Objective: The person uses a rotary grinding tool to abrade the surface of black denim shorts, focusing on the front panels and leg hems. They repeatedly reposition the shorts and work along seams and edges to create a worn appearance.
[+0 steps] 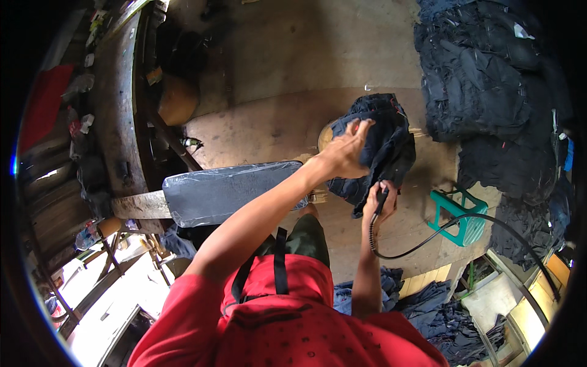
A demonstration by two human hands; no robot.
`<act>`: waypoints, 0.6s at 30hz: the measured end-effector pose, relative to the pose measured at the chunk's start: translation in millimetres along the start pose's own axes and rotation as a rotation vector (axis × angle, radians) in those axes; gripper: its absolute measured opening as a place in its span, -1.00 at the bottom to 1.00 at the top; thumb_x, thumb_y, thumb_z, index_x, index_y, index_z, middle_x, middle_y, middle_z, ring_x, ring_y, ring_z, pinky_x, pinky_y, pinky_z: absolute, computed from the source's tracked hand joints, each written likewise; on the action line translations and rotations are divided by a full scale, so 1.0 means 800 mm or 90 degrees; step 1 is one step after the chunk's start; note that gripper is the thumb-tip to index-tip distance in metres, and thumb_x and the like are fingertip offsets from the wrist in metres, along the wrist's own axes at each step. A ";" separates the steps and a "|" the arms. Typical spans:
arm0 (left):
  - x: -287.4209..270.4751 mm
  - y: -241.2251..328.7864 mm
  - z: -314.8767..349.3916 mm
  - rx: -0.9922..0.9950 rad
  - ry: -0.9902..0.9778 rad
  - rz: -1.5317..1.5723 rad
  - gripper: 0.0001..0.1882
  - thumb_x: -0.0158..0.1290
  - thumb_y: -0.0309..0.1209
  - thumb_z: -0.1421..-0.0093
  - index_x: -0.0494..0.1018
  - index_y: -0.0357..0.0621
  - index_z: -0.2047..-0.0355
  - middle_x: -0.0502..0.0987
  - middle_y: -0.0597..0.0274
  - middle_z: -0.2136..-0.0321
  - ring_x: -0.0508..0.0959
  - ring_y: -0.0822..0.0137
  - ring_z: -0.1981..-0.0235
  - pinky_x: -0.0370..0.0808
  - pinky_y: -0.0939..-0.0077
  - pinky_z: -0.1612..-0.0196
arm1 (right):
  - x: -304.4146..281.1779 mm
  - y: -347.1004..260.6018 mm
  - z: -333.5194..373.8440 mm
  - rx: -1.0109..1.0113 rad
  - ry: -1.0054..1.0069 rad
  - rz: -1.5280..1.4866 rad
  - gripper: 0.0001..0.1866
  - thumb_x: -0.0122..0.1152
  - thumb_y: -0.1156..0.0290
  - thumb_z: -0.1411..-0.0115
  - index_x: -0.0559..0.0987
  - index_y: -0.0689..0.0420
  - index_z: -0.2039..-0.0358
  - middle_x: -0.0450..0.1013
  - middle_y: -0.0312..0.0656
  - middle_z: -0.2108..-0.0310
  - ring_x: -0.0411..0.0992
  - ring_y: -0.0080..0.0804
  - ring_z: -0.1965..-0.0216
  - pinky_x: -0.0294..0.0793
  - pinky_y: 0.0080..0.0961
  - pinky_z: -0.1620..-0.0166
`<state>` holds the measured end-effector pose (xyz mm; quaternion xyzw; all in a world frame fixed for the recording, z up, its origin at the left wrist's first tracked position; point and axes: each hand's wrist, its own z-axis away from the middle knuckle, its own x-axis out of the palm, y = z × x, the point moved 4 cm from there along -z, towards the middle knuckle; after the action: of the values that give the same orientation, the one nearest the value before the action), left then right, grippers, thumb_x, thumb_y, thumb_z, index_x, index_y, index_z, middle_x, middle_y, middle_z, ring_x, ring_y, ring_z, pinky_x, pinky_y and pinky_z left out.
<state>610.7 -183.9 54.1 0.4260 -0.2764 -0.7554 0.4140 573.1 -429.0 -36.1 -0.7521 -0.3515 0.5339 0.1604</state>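
A stack of dark navy garments (391, 137) sits in front of me on a round wooden-looking top (324, 137), which shows only at its left edge. Over the left side of the stack, my left hand (347, 151) is spread with its fingers apart, holding nothing. It looks close to the cloth; whether it touches is unclear. At the near edge of the stack, my right hand (382, 205) is closed around a slim black corded tool (380, 200). The fingers and the cloth hide its working end. Its black cable (422, 243) loops away to the right.
Left of me, a dark padded board (232, 192) juts out from a wooden bench (116, 92). A green plastic stool (461, 214) stands at the right under the cable. Big heaps of dark garments (477, 79) line the right side, and more clothes (440, 318) lie behind me.
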 end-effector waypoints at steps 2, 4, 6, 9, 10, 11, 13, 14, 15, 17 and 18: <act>0.036 -0.026 -0.037 0.082 0.042 -0.020 0.33 0.38 -0.41 -0.03 -0.27 0.09 -0.64 -0.06 -0.87 -0.46 0.40 -0.55 -0.36 0.54 -0.11 -0.34 | 0.002 -0.031 0.014 0.047 0.036 -0.032 -0.85 0.45 0.60 -0.28 0.63 0.25 0.18 0.64 -0.01 0.25 0.66 -0.01 0.27 0.67 -0.16 0.18; 0.056 -0.044 -0.061 0.095 0.019 -0.019 0.23 0.34 -0.47 -0.05 -0.17 0.25 -0.62 0.03 -0.80 -0.44 0.42 -0.53 -0.34 0.57 -0.12 -0.29 | 0.003 -0.054 0.031 0.097 0.045 -0.076 -0.84 0.47 0.57 -0.28 0.64 0.24 0.17 0.65 -0.03 0.26 0.66 -0.04 0.27 0.68 -0.18 0.17; 0.060 -0.051 -0.066 0.138 0.042 -0.038 0.07 0.28 -0.54 -0.09 0.06 0.38 -0.55 0.20 -0.65 -0.40 0.52 -0.49 -0.26 0.63 -0.12 -0.19 | 0.002 -0.071 0.049 0.163 0.053 -0.102 -0.82 0.49 0.58 -0.26 0.64 0.22 0.17 0.66 -0.07 0.26 0.68 -0.13 0.27 0.69 -0.24 0.19; 0.042 -0.072 -0.053 0.168 0.043 -0.146 -0.40 0.26 -0.56 -0.09 0.53 0.15 -0.17 0.65 -0.19 0.01 0.71 -0.22 0.03 0.66 -0.03 0.00 | -0.004 -0.096 0.072 0.199 0.065 -0.130 -0.76 0.50 0.68 -0.21 0.64 0.21 0.17 0.66 -0.07 0.26 0.70 -0.20 0.25 0.70 -0.30 0.18; 0.030 -0.084 -0.044 0.174 0.075 -0.150 -0.51 0.22 -0.59 -0.04 0.62 0.09 -0.01 0.71 -0.13 0.24 0.73 -0.14 0.05 0.66 -0.01 0.01 | -0.008 -0.107 0.079 0.181 0.066 -0.131 -0.75 0.50 0.71 -0.19 0.64 0.21 0.16 0.66 -0.06 0.26 0.70 -0.22 0.25 0.71 -0.31 0.18; 0.016 -0.102 -0.029 0.210 0.073 -0.128 -0.52 0.20 -0.61 -0.02 0.64 0.08 0.03 0.72 -0.12 0.24 0.73 -0.15 0.06 0.66 -0.01 0.01 | -0.012 -0.121 0.086 0.164 0.074 -0.127 -0.73 0.50 0.73 -0.17 0.64 0.20 0.16 0.66 -0.06 0.27 0.70 -0.23 0.25 0.71 -0.32 0.18; -0.011 -0.135 0.009 0.273 0.090 -0.035 -0.53 0.16 -0.65 0.03 0.68 0.06 0.09 0.74 -0.11 0.22 0.73 -0.17 0.07 0.66 -0.02 0.02 | -0.014 -0.159 0.100 0.098 0.028 -0.136 -0.71 0.50 0.76 -0.14 0.64 0.21 0.16 0.66 -0.06 0.26 0.70 -0.25 0.27 0.72 -0.33 0.18; -0.027 -0.149 0.034 0.300 0.111 0.038 -0.52 0.15 -0.67 0.05 0.69 0.04 0.11 0.74 -0.11 0.20 0.73 -0.18 0.08 0.65 -0.03 0.03 | -0.016 -0.182 0.108 0.062 0.009 -0.138 -0.69 0.50 0.77 -0.13 0.65 0.21 0.16 0.66 -0.06 0.26 0.70 -0.25 0.28 0.72 -0.34 0.18; -0.044 -0.163 0.057 0.302 0.121 0.097 -0.52 0.14 -0.69 0.07 0.69 0.02 0.13 0.75 -0.11 0.19 0.73 -0.19 0.08 0.64 -0.04 0.05 | -0.017 -0.212 0.118 0.014 -0.001 -0.152 -0.64 0.50 0.79 -0.12 0.63 0.25 0.09 0.66 -0.07 0.22 0.70 -0.28 0.25 0.69 -0.37 0.12; -0.075 -0.186 0.116 0.294 0.148 0.046 -0.47 0.12 -0.70 0.07 0.69 0.05 0.09 0.75 -0.08 0.16 0.72 -0.19 0.05 0.64 -0.04 0.04 | -0.022 -0.278 0.136 -0.114 -0.007 -0.176 -0.64 0.52 0.78 -0.10 0.64 0.28 0.10 0.65 -0.08 0.23 0.67 -0.31 0.28 0.71 -0.37 0.14; -0.087 -0.205 0.158 0.269 0.170 0.017 -0.45 0.12 -0.71 0.08 0.69 0.07 0.07 0.76 -0.06 0.15 0.71 -0.19 0.04 0.64 -0.05 0.04 | -0.026 -0.315 0.152 -0.150 -0.024 -0.218 -0.65 0.53 0.78 -0.11 0.64 0.28 0.11 0.65 -0.09 0.23 0.66 -0.32 0.29 0.71 -0.37 0.15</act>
<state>457.4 -33.0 18.1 0.5953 -0.3770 -0.6124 0.3583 367.7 -283.1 87.3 -0.6850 -0.5369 0.4680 0.1530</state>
